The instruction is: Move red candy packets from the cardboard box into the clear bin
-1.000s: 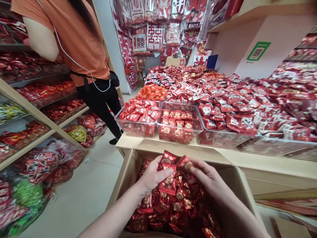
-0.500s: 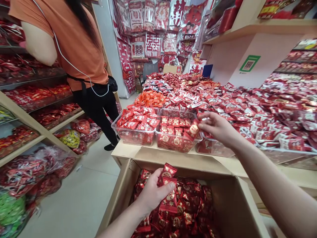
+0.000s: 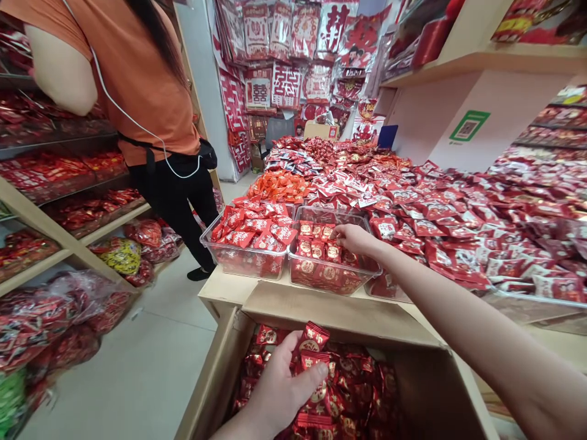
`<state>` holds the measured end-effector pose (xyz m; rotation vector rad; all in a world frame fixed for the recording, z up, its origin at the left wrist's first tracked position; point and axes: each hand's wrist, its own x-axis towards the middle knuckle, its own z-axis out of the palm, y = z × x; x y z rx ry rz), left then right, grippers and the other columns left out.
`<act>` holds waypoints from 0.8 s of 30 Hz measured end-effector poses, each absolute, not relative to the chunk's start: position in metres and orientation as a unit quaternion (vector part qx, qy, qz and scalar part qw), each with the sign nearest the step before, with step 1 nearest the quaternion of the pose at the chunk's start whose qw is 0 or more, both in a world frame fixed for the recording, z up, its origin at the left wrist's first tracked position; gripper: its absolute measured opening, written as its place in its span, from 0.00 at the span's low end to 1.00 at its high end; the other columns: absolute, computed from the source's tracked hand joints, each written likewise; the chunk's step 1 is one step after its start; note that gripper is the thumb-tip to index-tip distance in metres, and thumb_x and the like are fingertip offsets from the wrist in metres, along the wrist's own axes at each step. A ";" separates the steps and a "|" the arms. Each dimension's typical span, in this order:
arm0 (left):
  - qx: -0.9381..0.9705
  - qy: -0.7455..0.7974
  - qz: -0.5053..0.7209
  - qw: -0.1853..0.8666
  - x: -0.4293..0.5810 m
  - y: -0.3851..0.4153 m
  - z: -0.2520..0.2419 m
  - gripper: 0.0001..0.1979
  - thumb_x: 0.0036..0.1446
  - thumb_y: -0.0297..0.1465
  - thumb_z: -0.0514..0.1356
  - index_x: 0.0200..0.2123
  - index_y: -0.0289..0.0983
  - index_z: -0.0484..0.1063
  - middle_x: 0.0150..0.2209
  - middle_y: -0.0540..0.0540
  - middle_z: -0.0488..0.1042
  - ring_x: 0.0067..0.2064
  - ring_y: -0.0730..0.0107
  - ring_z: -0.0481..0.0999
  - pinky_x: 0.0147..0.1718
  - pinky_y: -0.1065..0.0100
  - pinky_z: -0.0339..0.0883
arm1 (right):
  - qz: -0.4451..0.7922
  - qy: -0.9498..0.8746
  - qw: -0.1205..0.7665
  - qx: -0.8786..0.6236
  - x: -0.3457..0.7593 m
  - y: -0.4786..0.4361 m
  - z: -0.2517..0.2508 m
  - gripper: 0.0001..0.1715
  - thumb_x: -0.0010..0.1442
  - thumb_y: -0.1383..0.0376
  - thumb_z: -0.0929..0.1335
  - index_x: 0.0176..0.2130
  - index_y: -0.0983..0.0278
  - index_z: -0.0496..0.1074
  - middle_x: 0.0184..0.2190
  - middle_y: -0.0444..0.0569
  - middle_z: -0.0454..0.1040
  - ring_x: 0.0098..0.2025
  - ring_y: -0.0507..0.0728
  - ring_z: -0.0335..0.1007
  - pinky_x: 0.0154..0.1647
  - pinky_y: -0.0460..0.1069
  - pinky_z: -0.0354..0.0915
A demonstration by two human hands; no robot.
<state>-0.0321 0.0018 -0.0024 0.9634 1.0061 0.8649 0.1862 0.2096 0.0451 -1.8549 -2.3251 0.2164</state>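
My left hand (image 3: 287, 382) is closed on red, gold-printed wrapped candies (image 3: 315, 360), the thumb pressing across the front one. It hangs over an open cardboard box (image 3: 424, 333) that holds many more of the same candies. My right hand (image 3: 360, 239) reaches into a clear plastic bin (image 3: 330, 286) with its fingers pinched down on a wrapped candy (image 3: 333, 252) among the rows inside. The fingertips partly hide that candy. To the left stands another clear bin (image 3: 245, 269) filled with red packets.
Loose red packets (image 3: 440, 208) are heaped across the display behind and right of the bins. A person in an orange shirt (image 3: 156, 91) stands at the left shelves. Plastic bags of goods (image 3: 59, 318) lie on the floor. Packaged decorations (image 3: 287, 85) hang on the back wall.
My right hand has moved left and down from the bin's right rim to the candy rows inside, taking a candy with it. My left hand keeps its hold over the box. The view has shifted slightly.
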 end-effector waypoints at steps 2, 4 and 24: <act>0.420 0.457 0.387 0.682 -0.032 0.001 -0.004 0.25 0.41 0.33 0.63 0.46 0.35 0.66 0.46 0.40 0.70 0.48 0.56 0.67 0.47 0.62 0.59 | 0.053 -0.785 0.069 -0.613 0.184 0.207 0.044 0.13 0.47 0.73 0.63 0.34 0.63 0.72 0.31 0.49 0.73 0.32 0.53 0.67 0.31 0.44 0.58; 0.415 0.463 0.388 0.680 -0.031 0.001 -0.004 0.26 0.40 0.33 0.63 0.45 0.35 0.66 0.47 0.40 0.69 0.49 0.56 0.66 0.47 0.62 0.59 | 0.035 -0.792 0.063 -0.606 0.183 0.208 0.042 0.12 0.47 0.72 0.64 0.33 0.64 0.72 0.32 0.50 0.73 0.34 0.55 0.67 0.34 0.44 0.58; 0.455 0.459 0.451 0.615 -0.019 0.005 -0.001 0.12 0.51 0.37 0.55 0.37 0.36 0.64 0.23 0.52 0.68 0.19 0.79 0.65 0.19 0.77 0.60 | 0.673 -0.463 0.370 -0.443 0.118 -0.016 -0.003 0.17 0.46 0.57 0.68 0.33 0.65 0.64 0.24 0.44 0.69 0.24 0.48 0.64 0.26 0.45 0.62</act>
